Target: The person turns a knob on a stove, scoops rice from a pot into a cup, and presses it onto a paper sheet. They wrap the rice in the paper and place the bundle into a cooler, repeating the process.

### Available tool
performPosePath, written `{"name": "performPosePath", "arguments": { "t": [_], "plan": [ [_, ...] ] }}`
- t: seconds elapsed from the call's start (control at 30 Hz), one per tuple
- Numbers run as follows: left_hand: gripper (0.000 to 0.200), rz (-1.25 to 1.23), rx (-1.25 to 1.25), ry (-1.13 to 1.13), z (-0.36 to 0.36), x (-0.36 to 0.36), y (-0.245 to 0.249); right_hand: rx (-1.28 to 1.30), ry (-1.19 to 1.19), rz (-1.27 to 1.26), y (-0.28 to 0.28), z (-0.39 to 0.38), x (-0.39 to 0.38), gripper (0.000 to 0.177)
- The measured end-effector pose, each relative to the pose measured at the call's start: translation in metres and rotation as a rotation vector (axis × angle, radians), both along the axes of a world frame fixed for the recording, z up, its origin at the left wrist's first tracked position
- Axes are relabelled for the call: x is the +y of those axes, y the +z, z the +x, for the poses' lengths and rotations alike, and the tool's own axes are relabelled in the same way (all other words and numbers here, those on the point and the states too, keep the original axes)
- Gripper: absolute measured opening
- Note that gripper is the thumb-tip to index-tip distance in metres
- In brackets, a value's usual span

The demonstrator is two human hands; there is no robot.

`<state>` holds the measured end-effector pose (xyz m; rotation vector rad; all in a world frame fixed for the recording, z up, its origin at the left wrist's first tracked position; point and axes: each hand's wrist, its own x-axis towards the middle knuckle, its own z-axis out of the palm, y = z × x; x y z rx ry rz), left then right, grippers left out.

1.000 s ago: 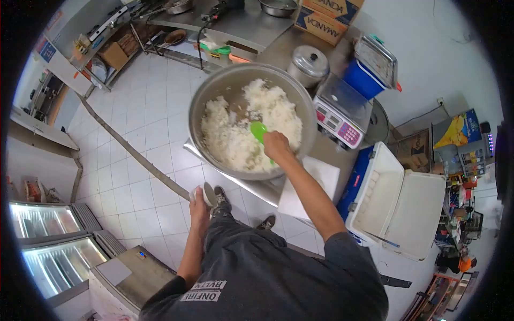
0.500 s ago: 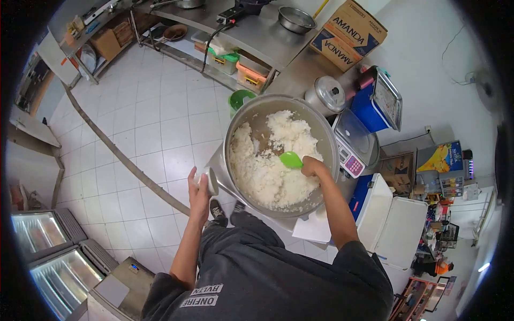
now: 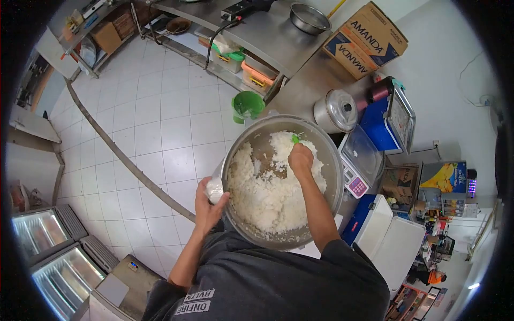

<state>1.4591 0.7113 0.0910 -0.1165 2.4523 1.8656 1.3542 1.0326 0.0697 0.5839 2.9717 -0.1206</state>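
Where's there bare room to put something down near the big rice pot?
The steel counter looks bare between the big rice pot, the lidded pot and the cardboard boxes. Floor tiles lie open left of the green bucket. It's crowded right of the big rice pot, where the scale, blue container and open cooler stand close together.

white rice (image 3: 278, 206), grey pot (image 3: 335, 182), green spoon (image 3: 295, 139), whitish cup (image 3: 214, 190). charcoal shirt (image 3: 278, 281) with pale patches (image 3: 193, 307). green bucket (image 3: 248, 105). white floor (image 3: 160, 123) gridded in grey. brown box (image 3: 372, 35) banded dark blue.
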Motion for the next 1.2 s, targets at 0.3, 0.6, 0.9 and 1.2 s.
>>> {"name": "performPosePath", "arguments": {
  "t": [0.3, 0.6, 0.9, 1.2],
  "plan": [
    [0.055, 0.136, -0.184, -0.2, -0.034, -0.01, -0.008, -0.058, 0.138, -0.153, -0.054, -0.04, 0.014, 0.038],
    [0.054, 0.202, -0.184, -0.19, -0.029, -0.008, -0.018, -0.227, 0.294, 0.033, -0.015, 0.098, -0.06, 0.041],
    [0.053, 0.223, -0.12, -0.177, -0.03, -0.01, -0.033, -0.282, 0.26, -0.212, -0.009, 0.139, -0.036, 0.032],
    [0.051, 0.195, -0.104, -0.153, -0.031, -0.01, -0.027, -0.171, 0.523, 0.019, -0.018, 0.071, -0.012, 0.025]
  ]
}}
